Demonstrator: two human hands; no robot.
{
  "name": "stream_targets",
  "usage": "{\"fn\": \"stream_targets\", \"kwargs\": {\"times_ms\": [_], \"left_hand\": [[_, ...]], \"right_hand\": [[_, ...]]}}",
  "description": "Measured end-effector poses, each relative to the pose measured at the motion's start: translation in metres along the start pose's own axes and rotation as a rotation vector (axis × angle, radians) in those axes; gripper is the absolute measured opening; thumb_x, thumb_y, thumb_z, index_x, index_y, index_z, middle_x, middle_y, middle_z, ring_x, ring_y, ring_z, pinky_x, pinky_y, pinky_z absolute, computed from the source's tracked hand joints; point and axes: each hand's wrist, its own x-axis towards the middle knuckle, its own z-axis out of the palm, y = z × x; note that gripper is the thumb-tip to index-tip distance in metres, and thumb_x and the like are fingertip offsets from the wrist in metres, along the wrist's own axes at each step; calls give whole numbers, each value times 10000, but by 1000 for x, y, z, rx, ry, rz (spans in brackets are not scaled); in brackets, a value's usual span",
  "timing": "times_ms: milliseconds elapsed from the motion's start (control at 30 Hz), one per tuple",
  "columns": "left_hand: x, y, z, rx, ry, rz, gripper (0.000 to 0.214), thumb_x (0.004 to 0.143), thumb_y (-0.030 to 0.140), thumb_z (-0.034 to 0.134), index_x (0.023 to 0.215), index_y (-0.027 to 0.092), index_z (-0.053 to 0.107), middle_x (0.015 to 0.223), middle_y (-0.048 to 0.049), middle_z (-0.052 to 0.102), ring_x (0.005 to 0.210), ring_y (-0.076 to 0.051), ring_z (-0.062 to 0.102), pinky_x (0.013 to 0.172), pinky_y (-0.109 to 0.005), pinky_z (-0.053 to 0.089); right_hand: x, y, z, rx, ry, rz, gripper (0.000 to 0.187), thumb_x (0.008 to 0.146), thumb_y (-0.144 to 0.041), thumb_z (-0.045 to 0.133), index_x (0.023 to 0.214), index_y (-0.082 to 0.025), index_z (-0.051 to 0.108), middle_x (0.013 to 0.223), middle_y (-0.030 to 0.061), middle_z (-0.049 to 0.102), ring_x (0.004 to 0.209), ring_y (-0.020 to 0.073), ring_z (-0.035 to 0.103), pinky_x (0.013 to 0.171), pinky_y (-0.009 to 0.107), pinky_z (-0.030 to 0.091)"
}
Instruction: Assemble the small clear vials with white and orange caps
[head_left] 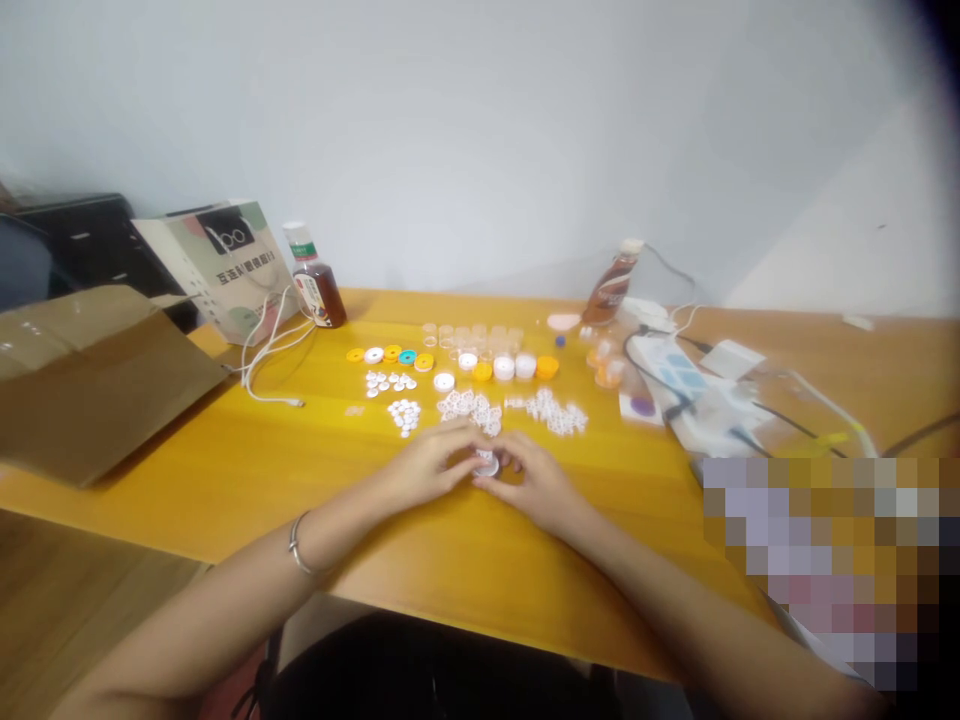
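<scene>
Just above the table's middle, my left hand (433, 462) and my right hand (538, 482) meet around a small white round piece (488, 464). Fingers of both hands are closed on its edges, and they cover part of it; its exact kind is too blurred to make out. Directly beyond my fingertips lies a pile of white openwork plastic pieces (469, 408). To its right is a heap of small clear-white parts (556, 411). Small white discs (404, 416) lie to the left, with white stemmed pieces (390, 382) behind them.
Farther back stand rows of coloured round caps (481, 371) and clear rings (480, 337). Two bottles, one left (321, 290) and one right (611, 285), stand near the wall. A cardboard box (105, 380), paper bag (217, 260) and white cable (259, 385) occupy the left; a power strip (694, 385) lies right.
</scene>
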Motion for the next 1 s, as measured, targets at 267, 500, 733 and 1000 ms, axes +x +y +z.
{"fn": "stream_targets", "kwargs": {"times_ms": [267,500,733,1000], "left_hand": [[2,4,1,10,-10,-30,121,846,201,512,925,167,597,864,-44,584,820,-139,552,760,-278,437],[0,6,3,-27,13,-99,82,829,197,531,849,159,601,827,-34,598,787,-138,556,743,-274,434],[2,-1,5,-222,169,-217,172,806,280,579,899,140,616,854,-63,642,803,-146,592,765,-287,473],[38,-25,-31,101,292,-255,251,857,339,478,986,161,601,966,-60,649,879,-148,596,801,-267,467]], "right_hand": [[1,3,1,19,-5,-6,156,712,-251,660,838,-193,588,741,1,526,699,141,516,645,272,430],[-2,0,0,3,-23,-24,212,719,-285,660,900,-203,587,804,19,551,754,159,531,684,291,442],[-1,-6,0,384,-4,158,216,727,-351,634,880,-206,587,755,-6,587,675,129,540,655,278,462],[-3,-25,-1,887,40,388,326,594,-327,746,859,-208,600,886,1,668,809,135,623,853,322,467]]}}
